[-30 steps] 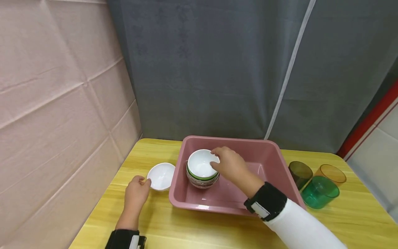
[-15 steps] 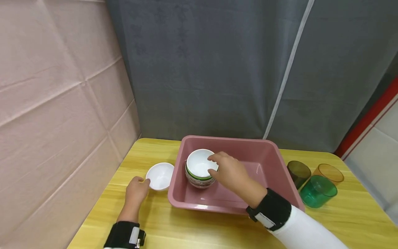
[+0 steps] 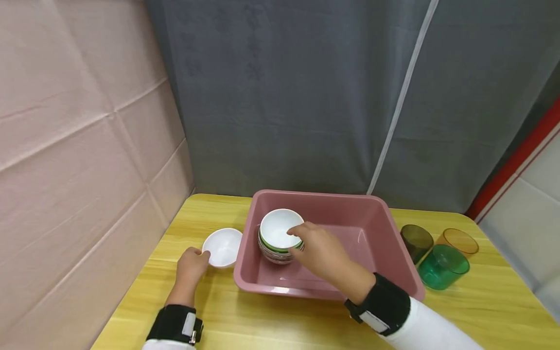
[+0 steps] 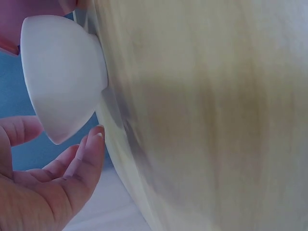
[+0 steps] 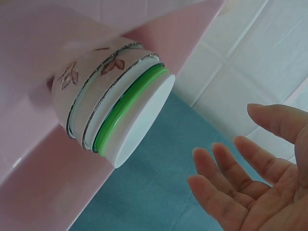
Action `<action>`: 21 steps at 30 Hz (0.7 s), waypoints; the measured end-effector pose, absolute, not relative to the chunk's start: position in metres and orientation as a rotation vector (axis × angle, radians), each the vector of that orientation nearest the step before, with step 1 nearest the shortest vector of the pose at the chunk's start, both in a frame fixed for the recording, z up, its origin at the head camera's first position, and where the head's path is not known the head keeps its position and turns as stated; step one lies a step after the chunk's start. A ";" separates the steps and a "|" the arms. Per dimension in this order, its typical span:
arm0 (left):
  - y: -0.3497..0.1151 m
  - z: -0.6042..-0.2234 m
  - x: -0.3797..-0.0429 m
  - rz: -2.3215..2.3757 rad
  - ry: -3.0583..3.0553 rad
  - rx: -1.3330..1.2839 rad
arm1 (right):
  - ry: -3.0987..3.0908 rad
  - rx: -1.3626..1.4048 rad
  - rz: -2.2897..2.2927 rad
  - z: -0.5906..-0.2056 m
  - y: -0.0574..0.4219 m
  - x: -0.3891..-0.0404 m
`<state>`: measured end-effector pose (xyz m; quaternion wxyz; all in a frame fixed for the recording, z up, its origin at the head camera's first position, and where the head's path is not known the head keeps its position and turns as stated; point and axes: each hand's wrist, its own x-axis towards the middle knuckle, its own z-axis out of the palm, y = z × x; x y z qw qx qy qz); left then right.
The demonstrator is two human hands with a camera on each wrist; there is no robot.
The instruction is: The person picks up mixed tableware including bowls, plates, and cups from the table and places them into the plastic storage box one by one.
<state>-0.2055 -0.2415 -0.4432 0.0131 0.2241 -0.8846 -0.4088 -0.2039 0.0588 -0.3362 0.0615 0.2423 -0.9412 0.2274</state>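
Note:
A single white bowl (image 3: 224,247) stands upright on the table, left of the pink basin (image 3: 356,240). My left hand (image 3: 191,266) is at its near left rim. In the left wrist view the thumb lies by the rim of that bowl (image 4: 62,79), while the fingers are spread beneath, apart from its side. Inside the basin's left part is a stack: a white bowl (image 5: 144,124) on top, a green-rimmed one (image 5: 126,108) under it, then flower-patterned bowls (image 5: 74,89). My right hand (image 3: 323,250) hovers over the basin beside the stack, fingers loosely spread, holding nothing.
Right of the basin stand a brown cup (image 3: 416,240), an orange cup (image 3: 460,241) and a green cup (image 3: 443,268), all see-through. A grey curtain (image 3: 280,97) hangs behind the wooden table (image 3: 262,325); a pale cloth wall (image 3: 87,160) borders the left side.
My right hand has shifted slightly toward the near side, drawing back from the top bowl's rim. My left hand has come slightly closer over the single bowl's rim. The bowls stay put.

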 end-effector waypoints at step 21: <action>-0.243 -0.453 -0.206 -1.274 -2.783 0.718 | -2.819 0.790 0.708 -0.341 0.062 -0.189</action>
